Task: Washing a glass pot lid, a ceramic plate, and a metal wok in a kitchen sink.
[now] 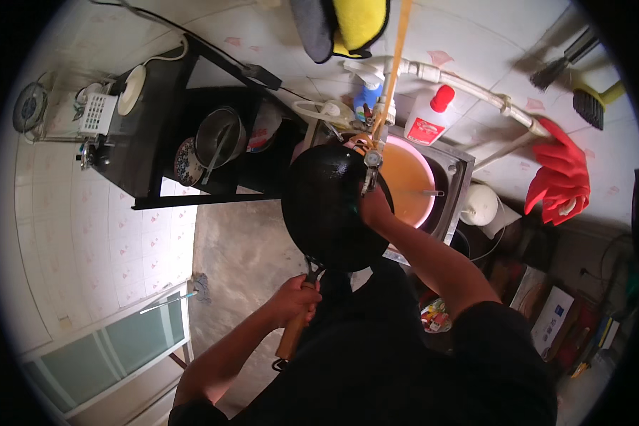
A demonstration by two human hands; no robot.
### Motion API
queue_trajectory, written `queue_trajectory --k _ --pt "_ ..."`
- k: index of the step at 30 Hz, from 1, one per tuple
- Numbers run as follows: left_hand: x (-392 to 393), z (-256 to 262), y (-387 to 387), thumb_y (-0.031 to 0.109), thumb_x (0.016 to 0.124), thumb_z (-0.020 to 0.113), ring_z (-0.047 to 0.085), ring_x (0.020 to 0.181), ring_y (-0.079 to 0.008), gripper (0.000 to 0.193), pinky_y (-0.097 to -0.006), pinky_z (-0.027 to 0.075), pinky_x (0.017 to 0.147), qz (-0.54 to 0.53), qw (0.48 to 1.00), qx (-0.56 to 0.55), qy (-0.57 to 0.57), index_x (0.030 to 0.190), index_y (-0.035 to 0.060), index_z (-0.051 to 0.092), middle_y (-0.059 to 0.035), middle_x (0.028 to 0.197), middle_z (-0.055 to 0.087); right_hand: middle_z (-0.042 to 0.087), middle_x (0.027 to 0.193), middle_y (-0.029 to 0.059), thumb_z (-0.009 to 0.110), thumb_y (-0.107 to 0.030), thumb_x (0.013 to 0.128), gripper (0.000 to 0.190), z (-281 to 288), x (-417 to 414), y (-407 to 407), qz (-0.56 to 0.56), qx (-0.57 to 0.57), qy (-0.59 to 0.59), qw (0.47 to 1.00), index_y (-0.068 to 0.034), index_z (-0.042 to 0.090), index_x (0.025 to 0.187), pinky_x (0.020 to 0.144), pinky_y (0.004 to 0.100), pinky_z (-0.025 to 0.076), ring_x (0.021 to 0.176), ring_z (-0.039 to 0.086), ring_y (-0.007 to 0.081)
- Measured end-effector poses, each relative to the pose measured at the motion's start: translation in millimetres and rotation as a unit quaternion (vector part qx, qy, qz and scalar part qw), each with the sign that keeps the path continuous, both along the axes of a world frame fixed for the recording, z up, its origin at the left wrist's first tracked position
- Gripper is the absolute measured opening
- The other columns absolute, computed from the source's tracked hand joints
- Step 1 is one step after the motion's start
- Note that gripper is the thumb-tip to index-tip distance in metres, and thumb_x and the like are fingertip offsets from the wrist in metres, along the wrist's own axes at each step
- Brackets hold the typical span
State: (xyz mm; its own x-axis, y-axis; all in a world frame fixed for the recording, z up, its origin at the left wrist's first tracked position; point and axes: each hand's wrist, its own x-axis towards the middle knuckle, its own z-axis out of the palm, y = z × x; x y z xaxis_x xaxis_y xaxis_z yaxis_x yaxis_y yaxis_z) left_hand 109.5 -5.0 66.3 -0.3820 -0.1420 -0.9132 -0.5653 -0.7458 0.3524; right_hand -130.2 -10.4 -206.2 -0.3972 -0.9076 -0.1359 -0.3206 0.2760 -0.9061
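Note:
My left hand [297, 302] is wrapped around the wooden handle [293, 335] of a black wok [327, 207]. The wok is tilted in front of me at the near left side of a metal sink [460, 175]. Over its right part reaches my right hand [374, 205], below a metal faucet [373, 162]. Shadow and the faucet hide its fingers, so whether it holds anything is unclear. A pink basin [425, 165] of orange-brown liquid sits in the sink, partly behind the wok, with a utensil handle [431, 193] across its rim.
A white bottle with a red cap [431, 114] and a blue spray bottle [368, 98] stand behind the sink. Red rubber gloves [559, 175] hang at right. A metal pot [221, 138] and patterned plate [188, 162] occupy the black stand at left.

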Motion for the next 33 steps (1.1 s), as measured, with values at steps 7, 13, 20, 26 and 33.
queue_trajectory --k 7,13,20,26,33 --pt "-7 -6 -23 0.006 0.083 0.061 0.055 0.047 -0.0163 0.019 -0.0329 0.05 0.045 -0.047 0.998 0.004 -0.035 0.097 0.0068 0.048 -0.005 0.066 0.051 0.063 0.104 0.0239 0.054 -0.02 0.09 0.026 -10 83 17 0.138 -0.144 -0.276 0.94 -0.003 0.058 0.109 0.087 0.0453 0.049 0.105 0.062 0.0401" --pt "-9 -6 -23 0.007 0.083 0.061 0.056 0.049 -0.0162 0.021 -0.0337 0.051 0.045 -0.115 0.992 0.042 0.024 0.099 0.0074 0.047 -0.0048 0.067 0.052 0.062 0.091 0.0204 0.058 -0.008 0.083 0.018 7 19 -41 -0.149 -0.022 -0.052 0.987 -0.001 0.06 0.099 0.082 0.043 0.049 0.089 0.061 0.0385" --pt "9 -1 -41 0.008 0.083 0.06 0.056 0.049 -0.017 0.02 -0.0338 0.051 0.047 -0.052 0.997 0.055 0.007 0.097 0.0065 0.047 -0.0052 0.067 0.052 0.064 0.097 0.0242 0.062 -0.008 0.08 0.026 64 29 17 0.217 0.165 0.135 0.953 0.0 0.06 0.105 0.09 0.0469 0.049 0.096 0.063 0.0404" --pt "-12 -9 -42 0.006 0.081 0.06 0.056 0.048 -0.0194 0.02 -0.0357 0.05 0.046 -0.235 0.972 -0.027 -0.002 0.096 0.0063 0.046 -0.0055 0.066 0.052 0.062 0.111 0.0268 0.055 -0.009 0.087 0.033 -34 36 -76 -0.076 -0.013 0.217 0.973 0.004 0.055 0.117 0.095 0.0451 0.047 0.109 0.059 0.0423" --pt "-1 10 -58 0.005 0.08 0.06 0.057 0.048 -0.0196 0.021 -0.0356 0.05 0.046 -0.15 0.988 0.012 -0.035 0.096 0.0067 0.046 -0.0059 0.065 0.052 0.064 0.1 0.0267 0.06 -0.008 0.079 0.027 83 12 11 0.246 0.257 0.137 0.924 0.0 0.066 0.104 0.087 0.05 0.05 0.095 0.064 0.0413"
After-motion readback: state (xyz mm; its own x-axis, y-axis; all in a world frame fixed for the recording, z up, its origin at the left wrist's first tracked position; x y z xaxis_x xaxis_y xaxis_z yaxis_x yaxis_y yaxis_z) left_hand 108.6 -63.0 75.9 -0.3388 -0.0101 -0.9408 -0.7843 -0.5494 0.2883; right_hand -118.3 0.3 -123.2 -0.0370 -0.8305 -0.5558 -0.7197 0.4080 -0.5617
